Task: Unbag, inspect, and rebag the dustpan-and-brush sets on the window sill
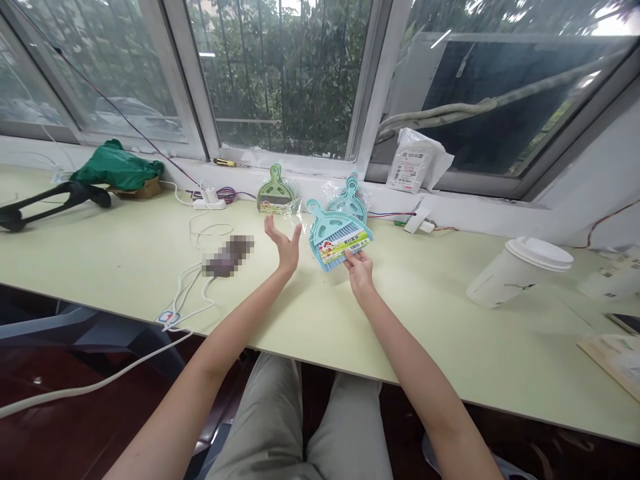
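Your right hand (359, 269) grips the packaged teal plastic dustpan-and-brush set (339, 235) by its lower edge; your left hand (283, 244) is spread open, holding nothing.

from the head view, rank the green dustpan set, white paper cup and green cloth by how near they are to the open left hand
1. green dustpan set, just beyond the left hand, by the window.
2. green cloth, far off to the left.
3. white paper cup, lying far off to the right, past the right hand.
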`<state>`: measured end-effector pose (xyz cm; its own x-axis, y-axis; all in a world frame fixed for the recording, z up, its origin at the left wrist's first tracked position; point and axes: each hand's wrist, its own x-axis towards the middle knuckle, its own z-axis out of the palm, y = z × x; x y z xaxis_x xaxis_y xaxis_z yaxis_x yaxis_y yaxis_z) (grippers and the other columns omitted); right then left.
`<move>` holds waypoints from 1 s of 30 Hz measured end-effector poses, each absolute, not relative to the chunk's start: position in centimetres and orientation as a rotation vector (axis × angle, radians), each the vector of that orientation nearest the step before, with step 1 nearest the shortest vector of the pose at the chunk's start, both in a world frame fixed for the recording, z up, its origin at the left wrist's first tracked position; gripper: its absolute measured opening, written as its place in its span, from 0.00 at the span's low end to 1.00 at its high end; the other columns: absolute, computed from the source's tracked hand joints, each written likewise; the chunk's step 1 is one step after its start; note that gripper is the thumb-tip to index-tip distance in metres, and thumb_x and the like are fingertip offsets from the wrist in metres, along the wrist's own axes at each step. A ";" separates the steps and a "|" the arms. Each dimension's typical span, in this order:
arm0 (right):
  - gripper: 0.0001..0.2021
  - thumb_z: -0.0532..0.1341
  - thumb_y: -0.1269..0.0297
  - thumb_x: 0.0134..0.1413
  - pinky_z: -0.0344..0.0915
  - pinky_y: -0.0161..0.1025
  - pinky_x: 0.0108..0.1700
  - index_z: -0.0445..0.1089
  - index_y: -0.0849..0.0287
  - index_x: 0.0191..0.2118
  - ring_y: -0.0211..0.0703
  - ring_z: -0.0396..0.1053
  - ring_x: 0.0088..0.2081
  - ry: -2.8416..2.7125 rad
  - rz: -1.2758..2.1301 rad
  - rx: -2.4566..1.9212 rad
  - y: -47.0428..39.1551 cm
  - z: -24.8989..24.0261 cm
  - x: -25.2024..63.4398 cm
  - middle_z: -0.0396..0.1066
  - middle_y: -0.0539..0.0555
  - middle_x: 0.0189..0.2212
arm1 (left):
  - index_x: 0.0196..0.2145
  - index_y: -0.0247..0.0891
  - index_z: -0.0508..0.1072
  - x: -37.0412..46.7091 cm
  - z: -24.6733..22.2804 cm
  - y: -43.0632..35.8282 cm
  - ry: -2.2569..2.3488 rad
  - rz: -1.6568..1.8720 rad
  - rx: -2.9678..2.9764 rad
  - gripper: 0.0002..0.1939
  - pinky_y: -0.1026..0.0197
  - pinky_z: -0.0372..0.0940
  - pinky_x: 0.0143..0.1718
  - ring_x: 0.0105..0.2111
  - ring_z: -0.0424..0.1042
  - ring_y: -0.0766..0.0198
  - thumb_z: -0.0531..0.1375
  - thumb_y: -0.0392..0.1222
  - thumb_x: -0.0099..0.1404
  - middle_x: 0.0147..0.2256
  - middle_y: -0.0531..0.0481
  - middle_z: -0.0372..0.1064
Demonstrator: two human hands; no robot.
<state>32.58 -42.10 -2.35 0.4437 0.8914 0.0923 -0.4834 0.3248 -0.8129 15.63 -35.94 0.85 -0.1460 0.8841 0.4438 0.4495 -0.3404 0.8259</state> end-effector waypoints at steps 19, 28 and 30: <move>0.17 0.69 0.67 0.39 0.72 0.40 0.48 0.69 0.59 0.39 0.43 0.73 0.47 -0.644 0.843 -0.820 -42.1 -1.4 33.7 0.75 0.55 0.42 | 0.54 0.42 0.67 19.1 -1.9 -38.1 0.388 0.695 1.242 0.29 0.49 0.56 0.58 0.55 0.66 0.54 0.66 0.49 0.56 0.58 0.41 0.63; 0.18 0.69 0.69 0.37 0.72 0.39 0.47 0.69 0.58 0.39 0.42 0.73 0.45 -0.644 0.885 -0.779 -42.5 -0.8 33.4 0.76 0.53 0.40 | 0.54 0.42 0.62 19.6 -1.4 -37.7 0.447 1.033 1.171 0.31 0.48 0.61 0.55 0.53 0.68 0.55 0.66 0.50 0.55 0.54 0.44 0.66; 0.17 0.69 0.70 0.38 0.72 0.39 0.47 0.69 0.59 0.38 0.41 0.74 0.43 -0.632 0.872 -0.787 -42.2 -1.3 33.1 0.76 0.53 0.39 | 0.54 0.42 0.60 19.5 -1.7 -38.0 0.483 0.970 1.195 0.32 0.46 0.64 0.52 0.48 0.71 0.55 0.66 0.47 0.55 0.53 0.44 0.67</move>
<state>33.10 -42.24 -1.27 0.5010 0.8495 0.1655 -0.4218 0.4067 -0.8104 19.55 -37.97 -1.73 0.5297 0.8318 0.1658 -0.3698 0.0506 0.9277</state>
